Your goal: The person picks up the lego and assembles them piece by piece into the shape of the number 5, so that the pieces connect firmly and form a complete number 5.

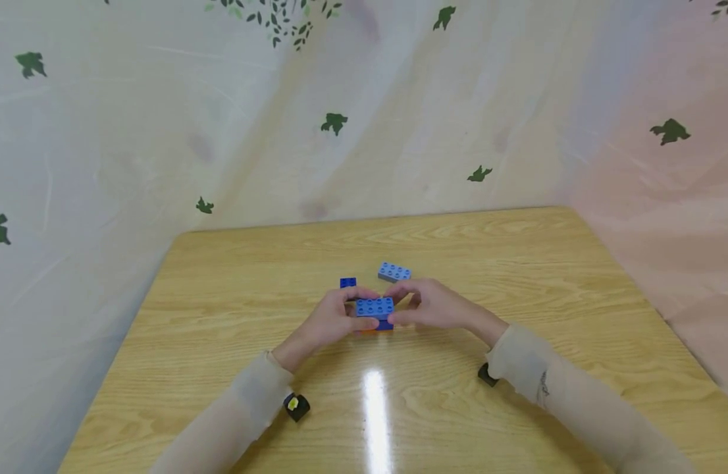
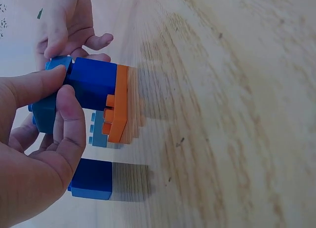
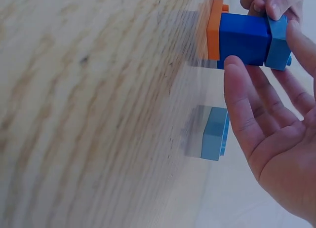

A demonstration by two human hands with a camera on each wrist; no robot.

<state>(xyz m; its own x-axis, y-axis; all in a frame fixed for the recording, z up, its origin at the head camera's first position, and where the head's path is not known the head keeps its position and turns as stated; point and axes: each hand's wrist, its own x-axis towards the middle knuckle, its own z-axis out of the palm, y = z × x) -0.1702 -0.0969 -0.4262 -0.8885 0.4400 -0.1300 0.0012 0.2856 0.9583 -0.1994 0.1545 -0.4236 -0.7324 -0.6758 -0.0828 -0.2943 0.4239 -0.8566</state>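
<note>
A medium-blue brick (image 1: 374,308) with studs on top sits on a dark blue brick (image 3: 243,39), which stands on a flat orange brick (image 2: 120,109) at the table surface. A narrow gap shows between the two blue bricks. Thumb and fingers of my left hand (image 1: 334,313) pinch the medium-blue brick at its left end. My right hand (image 1: 429,306) holds the same brick at its right end, thumb on the near side. Its little finger (image 3: 236,75) sticks out, lower beside the dark blue brick. The brick hides some fingertips.
A second dark blue brick (image 1: 348,282) lies behind my left hand, and a light blue studded brick (image 1: 393,272) lies beyond my right hand. The wooden table (image 1: 269,263) meets a patterned cloth (image 1: 399,151) at its back edge.
</note>
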